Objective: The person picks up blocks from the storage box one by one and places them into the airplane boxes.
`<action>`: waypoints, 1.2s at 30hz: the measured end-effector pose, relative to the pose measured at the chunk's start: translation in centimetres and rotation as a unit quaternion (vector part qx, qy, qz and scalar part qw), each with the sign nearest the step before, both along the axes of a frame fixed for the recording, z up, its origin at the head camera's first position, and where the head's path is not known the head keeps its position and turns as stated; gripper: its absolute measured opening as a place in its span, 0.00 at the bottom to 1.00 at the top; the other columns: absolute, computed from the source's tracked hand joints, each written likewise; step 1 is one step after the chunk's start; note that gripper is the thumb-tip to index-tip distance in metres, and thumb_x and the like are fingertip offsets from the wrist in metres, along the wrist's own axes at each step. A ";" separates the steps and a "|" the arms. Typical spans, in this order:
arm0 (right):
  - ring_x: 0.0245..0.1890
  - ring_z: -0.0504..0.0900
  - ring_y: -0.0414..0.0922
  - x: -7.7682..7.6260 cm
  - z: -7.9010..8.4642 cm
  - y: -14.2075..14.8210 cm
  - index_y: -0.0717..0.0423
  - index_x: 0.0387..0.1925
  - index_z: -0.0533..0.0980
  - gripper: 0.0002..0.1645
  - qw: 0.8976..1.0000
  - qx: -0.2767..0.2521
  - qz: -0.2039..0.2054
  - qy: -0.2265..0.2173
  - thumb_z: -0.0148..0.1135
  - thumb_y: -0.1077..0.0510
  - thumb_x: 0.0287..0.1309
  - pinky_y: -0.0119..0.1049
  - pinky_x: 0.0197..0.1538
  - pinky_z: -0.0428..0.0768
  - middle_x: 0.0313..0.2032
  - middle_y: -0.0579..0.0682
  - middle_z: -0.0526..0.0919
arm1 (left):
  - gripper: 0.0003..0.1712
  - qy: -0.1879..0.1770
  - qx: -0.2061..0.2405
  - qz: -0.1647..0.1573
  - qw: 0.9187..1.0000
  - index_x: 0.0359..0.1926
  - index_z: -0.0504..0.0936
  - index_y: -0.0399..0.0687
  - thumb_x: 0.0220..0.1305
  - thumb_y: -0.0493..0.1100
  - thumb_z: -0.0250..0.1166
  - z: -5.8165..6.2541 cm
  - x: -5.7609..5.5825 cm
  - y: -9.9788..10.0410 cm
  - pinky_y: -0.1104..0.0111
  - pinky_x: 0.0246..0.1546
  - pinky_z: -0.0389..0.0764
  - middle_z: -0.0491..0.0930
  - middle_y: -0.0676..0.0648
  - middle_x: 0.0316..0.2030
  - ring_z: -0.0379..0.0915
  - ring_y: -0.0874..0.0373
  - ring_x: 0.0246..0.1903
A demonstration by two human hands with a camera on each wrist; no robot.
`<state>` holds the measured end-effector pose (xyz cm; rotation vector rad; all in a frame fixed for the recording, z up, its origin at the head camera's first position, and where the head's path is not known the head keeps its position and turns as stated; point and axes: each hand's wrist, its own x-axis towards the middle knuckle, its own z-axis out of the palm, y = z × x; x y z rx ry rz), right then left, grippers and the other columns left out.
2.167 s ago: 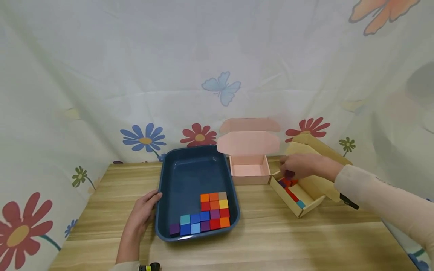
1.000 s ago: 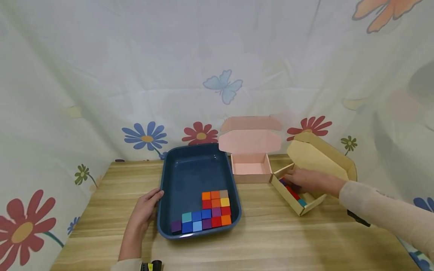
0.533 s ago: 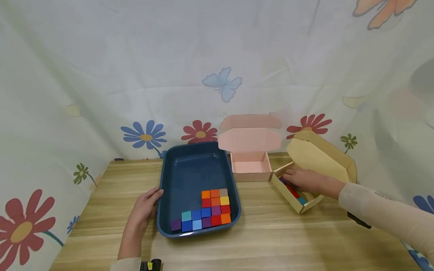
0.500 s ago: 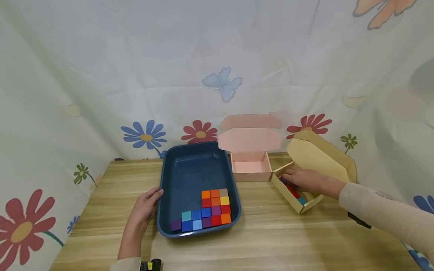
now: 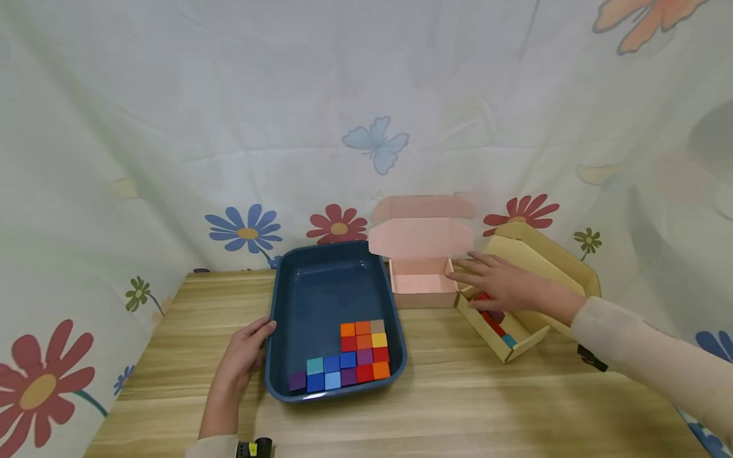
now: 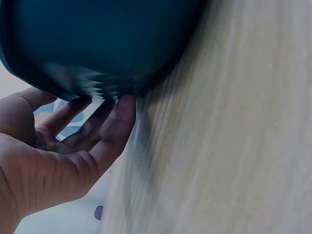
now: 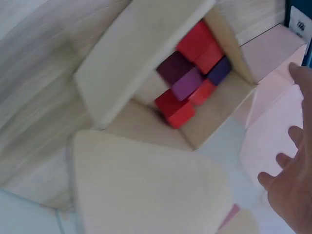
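My left hand (image 5: 243, 353) holds the left side of the deep blue tray (image 5: 321, 299), thumb at the rim and fingers against its outer wall in the left wrist view. Rows of coloured cubes (image 5: 364, 342) fill the tray's near right part. My right hand (image 5: 504, 284) hovers over the open tan cardboard box (image 5: 478, 327), fingers spread toward the left and holding nothing. Inside that box the right wrist view shows several red cubes (image 7: 181, 115), a purple cube (image 7: 187, 84) and a dark blue one (image 7: 219, 71). A teal cube (image 5: 509, 341) sits at its near end.
A pink cardboard box (image 5: 424, 299) stands with its lid up between the tray and the tan box, close to the right fingertips. The tan box's raised lid (image 5: 538, 267) leans behind the right hand. A flowered cloth (image 5: 298, 159) hangs behind the wooden table (image 5: 446, 413).
My right hand, earlier holding a dark purple cube and then down in the tan box, has risen and spread its fingers leftward. The left hand and tray have stayed put.
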<state>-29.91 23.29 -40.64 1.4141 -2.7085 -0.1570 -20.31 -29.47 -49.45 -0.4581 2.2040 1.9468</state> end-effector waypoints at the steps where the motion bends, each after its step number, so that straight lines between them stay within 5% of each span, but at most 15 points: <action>1: 0.73 0.57 0.69 0.1 0.1 -0.4 0.52 0.75 0.66 0.42 1.000 0.001 -0.003 -0.003 0.67 0.43 0.65 0.66 0.70 0.61 0.74 0.62 0.63 | 0.36 0.001 0.001 0.000 1.000 0.76 0.62 0.39 0.77 0.53 0.58 0.0 0.0 0.0 0.61 0.51 0.82 0.64 0.33 0.71 0.69 0.49 0.60; 6: 0.76 0.50 0.68 0.6 0.8 -3.0 0.48 0.78 0.61 0.45 1.000 -0.007 0.002 -0.025 0.63 0.38 0.66 0.67 0.72 0.56 0.77 0.60 0.57 | 0.36 0.002 -0.001 0.002 1.000 0.76 0.63 0.39 0.77 0.53 0.58 0.0 0.0 -0.1 0.63 0.49 0.82 0.65 0.33 0.70 0.71 0.51 0.58; 17: 0.77 0.50 0.63 1.2 1.9 -11.0 0.43 0.79 0.57 0.45 0.996 -0.007 0.085 -0.027 0.57 0.35 0.69 0.64 0.74 0.55 0.79 0.56 0.52 | 0.36 0.005 0.005 0.003 1.000 0.76 0.62 0.38 0.77 0.52 0.58 -0.2 0.0 -0.3 0.61 0.48 0.84 0.66 0.32 0.69 0.73 0.53 0.55; 26: 0.79 0.44 0.62 2.3 0.9 -18.2 0.30 0.81 0.48 0.45 0.989 0.067 0.106 -0.076 0.48 0.28 0.70 0.62 0.76 0.50 0.81 0.48 0.44 | 0.38 0.002 0.003 -0.001 1.000 0.76 0.63 0.40 0.76 0.55 0.59 -0.3 -0.1 -0.4 0.58 0.55 0.82 0.65 0.34 0.71 0.69 0.47 0.61; 36: 0.79 0.43 0.59 4.3 -0.1 -25.4 0.17 0.78 0.44 0.43 0.965 0.184 0.163 -0.091 0.46 0.24 0.67 0.60 0.77 0.52 0.81 0.43 0.42 | 0.36 0.004 0.009 -0.002 1.000 0.76 0.63 0.40 0.77 0.54 0.58 -0.2 -0.2 -0.4 0.56 0.56 0.81 0.66 0.34 0.70 0.70 0.48 0.61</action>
